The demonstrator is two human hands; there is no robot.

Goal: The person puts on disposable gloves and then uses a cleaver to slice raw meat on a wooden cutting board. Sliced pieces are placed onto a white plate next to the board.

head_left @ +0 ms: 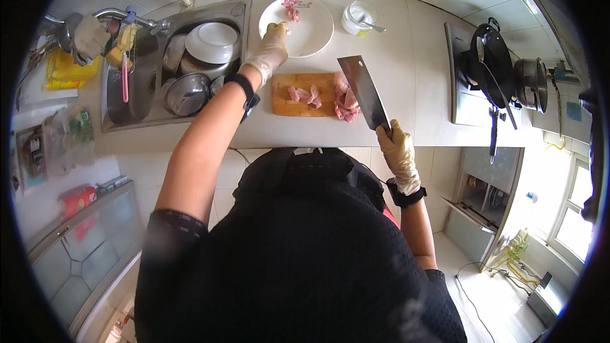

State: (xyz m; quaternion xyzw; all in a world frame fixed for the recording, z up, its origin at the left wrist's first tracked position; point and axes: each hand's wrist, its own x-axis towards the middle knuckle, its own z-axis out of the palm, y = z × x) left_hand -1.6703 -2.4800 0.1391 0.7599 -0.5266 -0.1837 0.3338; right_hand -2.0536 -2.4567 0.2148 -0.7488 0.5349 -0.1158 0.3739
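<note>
My gloved left hand [270, 50] is over the left rim of a white plate [312, 33]; whether its fingers hold anything is hidden. Beside a printed pink flower on the plate lies a small piece of raw meat [292, 14]. In my gloved right hand [398, 155] is the handle of a cleaver [364, 90], its blade raised over the counter right of the wooden cutting board [281, 105]. Several cut pieces of raw meat [305, 96] rest on the board. A larger portion of raw meat [346, 100] lies at its right end, partly behind the blade.
Behind the board, a glass jar [355, 24] of white contents holds a spoon. To the left, a steel sink [245, 33] contains bowls and a pot [188, 93]. A black wok [493, 66] and a saucepan [531, 85] stand around the stove at the right.
</note>
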